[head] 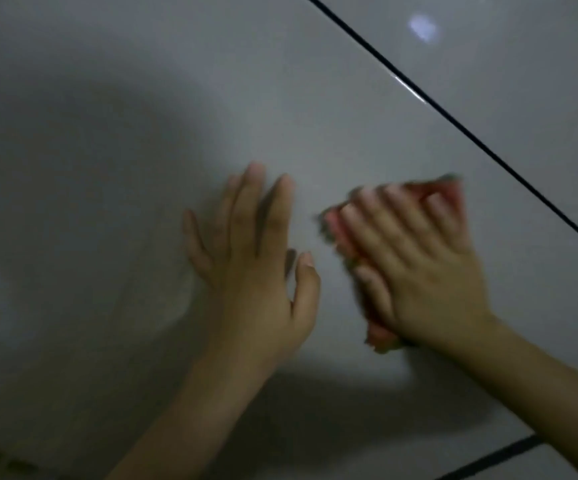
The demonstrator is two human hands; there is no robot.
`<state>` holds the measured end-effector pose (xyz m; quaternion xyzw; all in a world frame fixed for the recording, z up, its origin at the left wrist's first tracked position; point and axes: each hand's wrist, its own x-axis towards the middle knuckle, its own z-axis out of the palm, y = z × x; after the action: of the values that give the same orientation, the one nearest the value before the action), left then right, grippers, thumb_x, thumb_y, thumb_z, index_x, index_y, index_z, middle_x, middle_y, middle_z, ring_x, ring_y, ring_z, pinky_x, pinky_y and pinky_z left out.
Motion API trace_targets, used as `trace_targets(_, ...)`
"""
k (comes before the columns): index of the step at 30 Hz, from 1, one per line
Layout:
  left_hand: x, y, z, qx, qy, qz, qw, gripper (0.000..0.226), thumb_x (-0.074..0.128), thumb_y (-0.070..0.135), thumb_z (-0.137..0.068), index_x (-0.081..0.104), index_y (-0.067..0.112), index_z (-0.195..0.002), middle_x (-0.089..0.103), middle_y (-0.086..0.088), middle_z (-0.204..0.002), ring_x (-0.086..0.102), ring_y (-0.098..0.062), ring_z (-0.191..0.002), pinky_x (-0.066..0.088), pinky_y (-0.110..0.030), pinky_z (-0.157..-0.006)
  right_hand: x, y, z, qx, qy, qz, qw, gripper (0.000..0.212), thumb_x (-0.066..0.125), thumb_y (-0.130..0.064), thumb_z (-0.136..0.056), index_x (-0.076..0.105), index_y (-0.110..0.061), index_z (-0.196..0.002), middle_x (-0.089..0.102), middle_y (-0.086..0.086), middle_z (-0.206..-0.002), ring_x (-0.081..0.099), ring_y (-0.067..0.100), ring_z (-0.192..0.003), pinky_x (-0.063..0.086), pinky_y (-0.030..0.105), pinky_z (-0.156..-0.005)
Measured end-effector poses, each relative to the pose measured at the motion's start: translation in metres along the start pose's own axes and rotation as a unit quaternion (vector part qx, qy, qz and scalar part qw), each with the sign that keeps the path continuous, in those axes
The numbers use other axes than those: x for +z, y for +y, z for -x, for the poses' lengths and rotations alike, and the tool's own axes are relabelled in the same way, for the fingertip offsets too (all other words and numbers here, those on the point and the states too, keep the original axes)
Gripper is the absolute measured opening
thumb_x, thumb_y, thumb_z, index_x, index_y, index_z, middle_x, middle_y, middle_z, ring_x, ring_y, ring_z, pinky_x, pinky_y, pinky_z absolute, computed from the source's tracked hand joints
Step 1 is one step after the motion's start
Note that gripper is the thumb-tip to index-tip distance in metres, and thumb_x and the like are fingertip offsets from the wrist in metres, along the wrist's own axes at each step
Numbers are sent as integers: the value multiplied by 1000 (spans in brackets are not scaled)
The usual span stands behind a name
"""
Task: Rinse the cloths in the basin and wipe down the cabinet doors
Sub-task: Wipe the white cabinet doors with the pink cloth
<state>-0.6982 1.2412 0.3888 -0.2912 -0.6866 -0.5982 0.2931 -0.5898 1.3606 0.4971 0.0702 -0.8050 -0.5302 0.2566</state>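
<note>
Head view, right hand: we are pressing our right hand (415,268) flat on a pink cloth (350,237), fingers spread and fairly straight over it; whether the thumb is curling round the cloth edge we cannot tell through the blur.
Head view, cloth: it is lying between our palm and the grey cabinet door (142,116), showing past the fingertips at the top and below the heel of the hand.
Head view, cloth axis: its long side is running from lower left up toward the upper right, roughly along our fingers.
Head view, left hand: our left hand (256,265) is resting flat on the door just beside the cloth, fingers straight and apart, holding nothing.
Head view, key relation: the cloth is sitting under the right hand, so that hand is the one doing the wiping; the left is only bracing, we judge.
Head view, edges: a dark door gap (454,123) is running diagonally close above the right fingertips; a second dark gap (495,455) is showing at lower right.
Head view, open room: the widest bare panel is lying up and to the left, beyond the left hand.
</note>
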Motion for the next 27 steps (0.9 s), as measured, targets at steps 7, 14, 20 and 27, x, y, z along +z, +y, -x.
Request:
trace_targets(7, -26, -15, -20, 29, 48, 64, 996, 59, 43, 28, -84, 41, 16, -141, 41, -6, -146, 37, -22, -137, 6, -51, -115, 1, -24, -82, 83, 43, -8, 996, 59, 31, -37, -100, 16, -9, -150, 15, 13, -155, 12, 30, -144, 4, 46, -118)
trace_targets(14, -41, -72, -22, -8, 71, 25, 997, 64, 41, 32, -82, 37, 12, -143, 32, -10, -152, 26, -25, -141, -3, -47, -114, -5, -16, -95, -65, 27, -22, 997, 54, 38, -34, -97, 32, -8, -144, 24, 11, -152, 21, 26, -143, 8, 41, -119)
trace_targets(20, -43, -130, -16, -50, 76, -28, 995, 68, 41, 36, -80, 38, 9, -142, 33, -14, -151, 30, -29, -138, 11, -61, -111, 3, -63, -176, 42, 86, -3, 995, 56, 34, -37, -100, 32, -7, -146, 25, 14, -154, 18, 28, -144, 7, 43, -118)
trace_targets(27, -46, -148, -23, -57, 86, 22, 994, 63, 38, 39, -85, 41, 12, -142, 38, -9, -149, 31, -26, -136, 12, -59, -113, 2, -70, -166, -137, -27, 11, 990, 60, 29, -44, -99, 26, -11, -149, 19, 8, -155, 14, 24, -145, 7, 42, -119)
